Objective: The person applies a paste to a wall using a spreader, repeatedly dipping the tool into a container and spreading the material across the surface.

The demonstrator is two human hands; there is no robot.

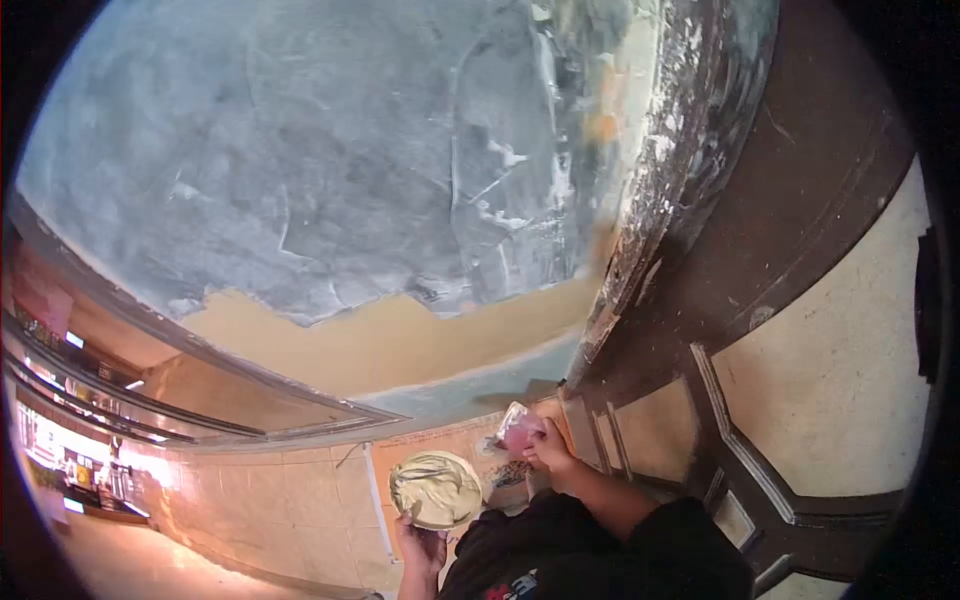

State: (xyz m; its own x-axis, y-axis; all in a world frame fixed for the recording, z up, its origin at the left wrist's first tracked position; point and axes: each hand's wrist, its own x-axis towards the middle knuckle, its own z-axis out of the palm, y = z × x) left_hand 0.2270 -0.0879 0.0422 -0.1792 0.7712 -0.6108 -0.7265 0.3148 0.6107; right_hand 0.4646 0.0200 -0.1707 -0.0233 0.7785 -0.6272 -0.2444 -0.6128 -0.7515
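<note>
An indoor room under repair or redecoration; whether in a home or a business, I cannot tell. A blue-grey wall [350,150] carries streaky filler above an uneven tan strip [390,345], a tub of pale paste [438,492] shows near, white spatters mark the dark wooden frame [665,170] at right, and tan tiles [285,505] spread left

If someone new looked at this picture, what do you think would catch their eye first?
Probably the big blue-grey wall, streaked with white and filling the upper middle, with a dark, white-smeared frame along its right edge. Next, at the bottom centre, the round bowl of cream paste in the left hand, and the pink thing in the right hand.
</note>
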